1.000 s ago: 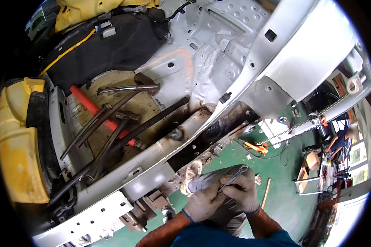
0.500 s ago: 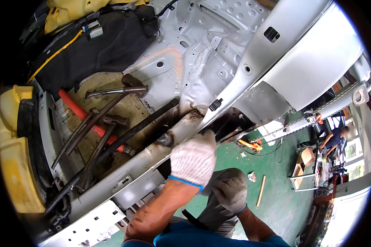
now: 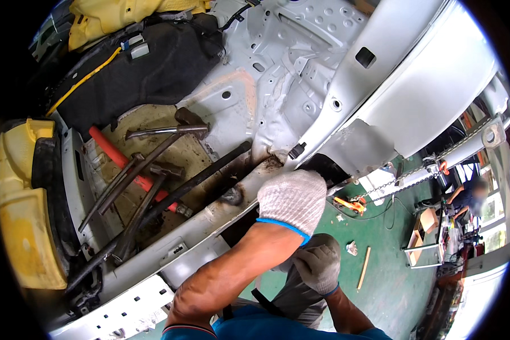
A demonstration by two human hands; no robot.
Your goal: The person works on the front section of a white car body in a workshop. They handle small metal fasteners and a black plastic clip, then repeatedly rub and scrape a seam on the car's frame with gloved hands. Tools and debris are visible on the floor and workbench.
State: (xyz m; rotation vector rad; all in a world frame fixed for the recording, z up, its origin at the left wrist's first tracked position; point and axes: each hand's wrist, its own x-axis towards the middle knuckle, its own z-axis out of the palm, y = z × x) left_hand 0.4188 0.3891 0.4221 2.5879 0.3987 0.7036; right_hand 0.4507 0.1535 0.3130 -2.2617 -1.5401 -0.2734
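Left hand (image 3: 292,204): gloved, over the grey sill (image 3: 201,225), beside a dark opening (image 3: 323,165); fingers hidden, so I can't tell its grip.
Right hand (image 3: 318,269): fingers curled at the knee (image 3: 325,242); I can't tell whether they clasp anything.
Floor pan (image 3: 158,118): stained, hammers (image 3: 194,129) and a red tool (image 3: 110,150) lying on it.
Room: green floor (image 3: 391,283), wooden stick (image 3: 364,267), trolley (image 3: 423,248), another person (image 3: 464,194) beyond.
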